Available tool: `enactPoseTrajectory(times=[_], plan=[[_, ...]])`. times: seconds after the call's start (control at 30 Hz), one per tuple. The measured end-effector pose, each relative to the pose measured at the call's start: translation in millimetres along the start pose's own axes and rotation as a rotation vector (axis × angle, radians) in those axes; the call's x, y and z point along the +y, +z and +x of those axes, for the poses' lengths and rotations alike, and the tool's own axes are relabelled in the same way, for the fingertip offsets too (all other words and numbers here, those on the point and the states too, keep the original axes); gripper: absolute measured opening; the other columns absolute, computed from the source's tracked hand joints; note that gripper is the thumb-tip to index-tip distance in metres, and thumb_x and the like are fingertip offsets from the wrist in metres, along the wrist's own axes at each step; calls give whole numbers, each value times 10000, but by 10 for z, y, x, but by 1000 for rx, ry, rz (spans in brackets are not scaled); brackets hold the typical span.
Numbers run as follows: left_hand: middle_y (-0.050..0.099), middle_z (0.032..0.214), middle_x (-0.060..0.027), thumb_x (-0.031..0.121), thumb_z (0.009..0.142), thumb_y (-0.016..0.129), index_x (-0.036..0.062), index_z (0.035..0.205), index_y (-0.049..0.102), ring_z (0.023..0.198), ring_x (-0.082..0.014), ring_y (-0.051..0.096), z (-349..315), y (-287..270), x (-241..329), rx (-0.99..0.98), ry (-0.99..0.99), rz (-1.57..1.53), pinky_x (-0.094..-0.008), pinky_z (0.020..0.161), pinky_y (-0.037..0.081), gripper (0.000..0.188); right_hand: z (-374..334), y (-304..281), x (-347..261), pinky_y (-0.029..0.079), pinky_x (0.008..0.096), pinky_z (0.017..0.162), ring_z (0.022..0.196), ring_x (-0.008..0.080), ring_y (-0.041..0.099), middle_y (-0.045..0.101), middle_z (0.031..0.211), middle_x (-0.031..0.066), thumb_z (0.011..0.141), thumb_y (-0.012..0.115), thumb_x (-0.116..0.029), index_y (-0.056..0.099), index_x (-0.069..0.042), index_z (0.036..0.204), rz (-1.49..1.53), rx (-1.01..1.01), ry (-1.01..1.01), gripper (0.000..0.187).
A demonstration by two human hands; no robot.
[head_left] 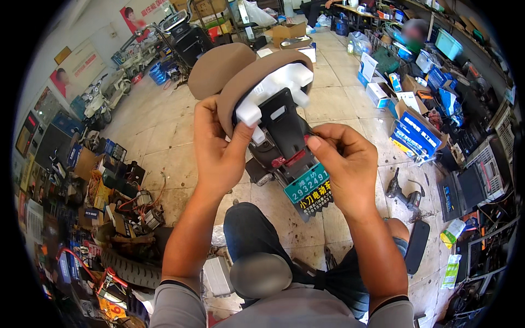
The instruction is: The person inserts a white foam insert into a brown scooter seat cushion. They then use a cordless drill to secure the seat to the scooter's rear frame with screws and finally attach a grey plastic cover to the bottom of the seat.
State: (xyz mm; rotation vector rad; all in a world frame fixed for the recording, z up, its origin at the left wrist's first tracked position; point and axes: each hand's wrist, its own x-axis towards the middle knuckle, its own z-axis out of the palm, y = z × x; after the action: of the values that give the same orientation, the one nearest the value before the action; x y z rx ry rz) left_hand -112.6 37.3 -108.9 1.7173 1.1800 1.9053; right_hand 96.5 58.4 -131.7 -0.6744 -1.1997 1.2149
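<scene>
An electric scooter's rear end stands before me, with a brown seat [221, 66] and a brown padded backrest [232, 90]. A white molded piece [276, 87] sits in the backrest's hollow, facing me. My left hand [219, 156] is closed around the backrest's lower left edge, thumb against the white piece. My right hand [350, 164] is in a pinch beside the black rear panel [289, 131]; whatever lies between its fingertips is too small to make out. Below the panel are a red tail light [295, 158] and a green license plate [299, 188].
On the tiled floor at right lie a cordless power tool [406, 191] and a black phone [418, 246]. Blue cartons [414, 133] stand beyond. At left are a tire [128, 268] and piled parts. A partly visible person [313, 12] is far back.
</scene>
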Motion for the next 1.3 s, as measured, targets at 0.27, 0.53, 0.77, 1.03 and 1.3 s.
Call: enactPoseTrajectory(times=[0.27,0.53,0.77,1.03,1.3], plan=[[606,1163,-79,94,981,717,33,1264,461,1005,-126,627,-56,51,-39,20,-33,-98,-277,835,561,386,-11,107,31,424,178,679,737,24,490,588,816,-48,886,801,-1,716,45,1081,-41,-31,16,217],[607,1142,-66,109,976,727,40,1273,470,1006,-111,609,-19,57,-18,13,-56,-144,-258,825,534,399,55,274,-27,405,178,645,720,18,458,529,777,-71,885,799,8,715,44,1060,-65,-3,-128,198],[613,1151,-64,106,970,736,19,1256,493,1031,-117,601,-29,48,-55,33,-37,-110,-273,880,511,386,164,449,36,419,257,545,604,70,460,524,676,3,833,794,-14,715,24,979,-180,-14,-307,171],[637,1198,-97,94,969,739,1,1282,499,1053,-137,632,10,6,12,-2,-31,-91,-283,897,529,406,189,551,-6,411,264,535,587,70,450,514,646,1,834,795,-19,720,18,957,-206,-39,-284,149],[688,1075,-116,76,961,737,-42,1234,506,938,-125,675,75,17,-41,10,13,-243,-267,798,556,377,155,595,21,388,186,584,664,13,454,538,732,-71,860,810,-3,734,25,1020,-236,-30,-267,179]])
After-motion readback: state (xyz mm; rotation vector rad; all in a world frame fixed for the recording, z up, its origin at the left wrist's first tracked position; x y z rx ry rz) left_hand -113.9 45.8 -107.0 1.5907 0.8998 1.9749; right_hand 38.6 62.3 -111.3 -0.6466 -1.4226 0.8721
